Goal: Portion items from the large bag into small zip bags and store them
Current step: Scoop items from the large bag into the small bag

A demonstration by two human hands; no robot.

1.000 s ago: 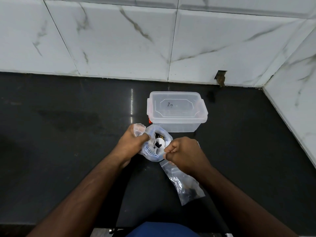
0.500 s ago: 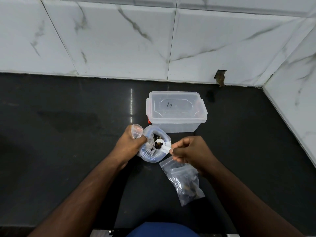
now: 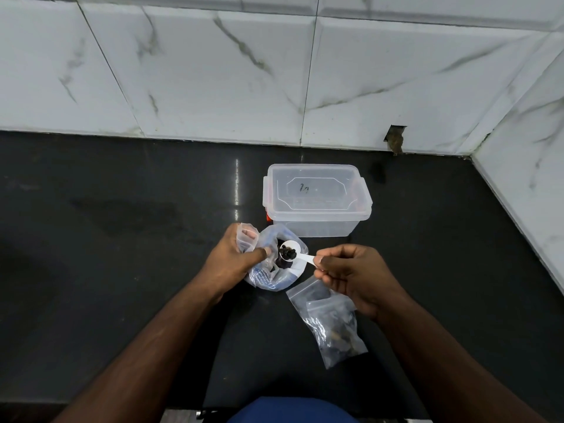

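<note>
Large bag (image 3: 268,277) stands open on the black counter (image 3: 122,270), just in front of the clear box. Left hand (image 3: 232,264) grips its rim on the left side, with the thumb pressed over the plastic edge, and so it holds the mouth open. Right hand (image 3: 351,276) pinches the handle of a small white scoop (image 3: 293,253) between thumb and fingers. The bowl of the scoop is over the mouth of the large bag and carries some dark pieces (image 3: 288,251). More dark pieces lie inside the bag below it.

Small zip bags (image 3: 332,328) lie on the counter under and beside the right hand, near the large bag. They are transparent, and some dark content is visible inside; how many bags are there I cannot tell.

Behind the large bag stands a clear plastic box (image 3: 317,203) with its lid on. Something orange (image 3: 268,216) shows at its left lower corner. White marble tiles (image 3: 213,71) cover the wall behind the counter.
</note>
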